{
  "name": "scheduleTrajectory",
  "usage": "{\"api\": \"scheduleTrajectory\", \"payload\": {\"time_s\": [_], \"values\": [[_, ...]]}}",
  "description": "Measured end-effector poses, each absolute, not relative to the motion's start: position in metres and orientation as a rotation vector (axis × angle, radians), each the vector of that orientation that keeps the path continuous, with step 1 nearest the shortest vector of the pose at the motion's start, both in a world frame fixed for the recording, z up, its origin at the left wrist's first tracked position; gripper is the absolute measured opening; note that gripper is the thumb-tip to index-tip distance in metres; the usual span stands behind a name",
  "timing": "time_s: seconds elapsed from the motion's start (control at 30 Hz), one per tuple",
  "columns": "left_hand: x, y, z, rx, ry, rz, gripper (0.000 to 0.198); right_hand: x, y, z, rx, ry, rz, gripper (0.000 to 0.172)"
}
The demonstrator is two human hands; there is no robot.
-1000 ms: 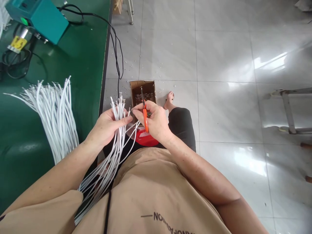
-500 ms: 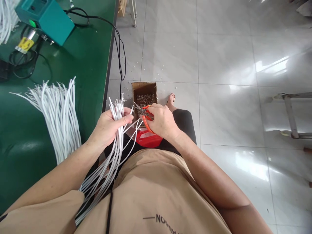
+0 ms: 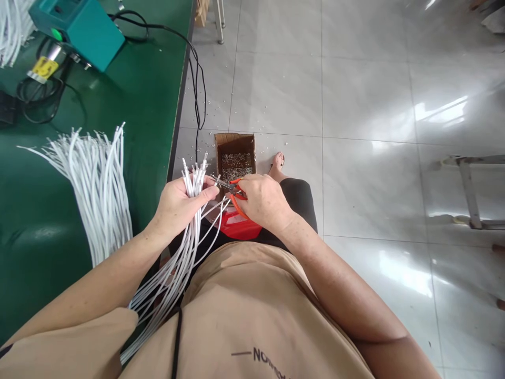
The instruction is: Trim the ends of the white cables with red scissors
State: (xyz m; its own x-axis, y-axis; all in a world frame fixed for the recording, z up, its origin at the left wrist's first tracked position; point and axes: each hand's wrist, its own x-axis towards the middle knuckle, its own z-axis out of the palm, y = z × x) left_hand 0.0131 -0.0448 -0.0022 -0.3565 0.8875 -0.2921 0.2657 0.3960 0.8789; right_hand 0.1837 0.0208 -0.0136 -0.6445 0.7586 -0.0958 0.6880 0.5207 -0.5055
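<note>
My left hand (image 3: 179, 205) is closed round a bundle of white cables (image 3: 185, 242) whose stripped tips fan out above my fingers. My right hand (image 3: 264, 202) grips orange-handled scissors (image 3: 233, 188); their blades point left and meet a cable tip beside my left thumb. Both hands hover over my lap, just above a small cardboard box (image 3: 235, 155) on the floor that holds cut scraps. A red object (image 3: 240, 223) shows under my right hand.
A green table (image 3: 79, 173) on the left carries a second heap of white cables (image 3: 98, 184), a teal machine (image 3: 79, 26) and black cords (image 3: 195, 79) hanging over its edge. Scraps litter the grey tiled floor (image 3: 355, 105). A metal frame (image 3: 469, 189) stands at right.
The scissors swung from upright to pointing left at the cable tips. Both hands shifted slightly; my left hand keeps hold of the bundle.
</note>
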Motion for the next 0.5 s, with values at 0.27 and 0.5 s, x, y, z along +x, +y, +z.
{"api": "scheduleTrajectory", "payload": {"time_s": [0.27, 0.5], "values": [[0.015, -0.045, 0.0, 1.041, 1.83, 0.953, 0.018, 0.184, 0.02, -0.022, -1.321, -2.331, 1.087, 0.028], [0.016, -0.045, 0.002, 1.037, 1.87, 0.902, 0.021, 0.171, 0.021, -0.002, -1.173, -1.481, 1.769, 0.019]]}}
